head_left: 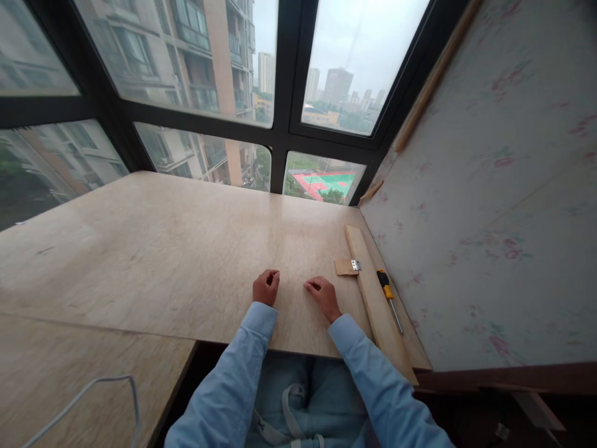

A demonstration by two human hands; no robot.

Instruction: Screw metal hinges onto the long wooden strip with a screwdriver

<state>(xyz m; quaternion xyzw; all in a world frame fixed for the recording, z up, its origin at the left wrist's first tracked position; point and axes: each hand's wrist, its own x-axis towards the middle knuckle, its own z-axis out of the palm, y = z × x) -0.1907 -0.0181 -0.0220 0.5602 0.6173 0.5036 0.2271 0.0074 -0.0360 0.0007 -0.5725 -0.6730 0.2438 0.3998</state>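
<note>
My left hand (pixel 265 287) rests on the stone-patterned tabletop with its fingers loosely curled in, and nothing shows in it. A short gap to the right, my right hand (pixel 323 297) is also on the surface, thumb and fingertips drawn together, with no object visible between them. Nearest to it lies a long pale wooden board (pixel 373 298). A small silver hinge (pixel 356 265) sits on the board's left edge, where a short flat piece of wood (pixel 345 267) juts out to the left. Right of the board lies a screwdriver (pixel 385 285) with a black and yellow handle, its shaft pointing towards me.
Dark-framed windows (pixel 280 134) bound the far side of the tabletop (pixel 186 249). A flowered wall (pixel 489 218) closes off the right. At lower left, a white cable (pixel 97 378) loops over a second surface (pixel 84 354). A dark gap lies below the front edge.
</note>
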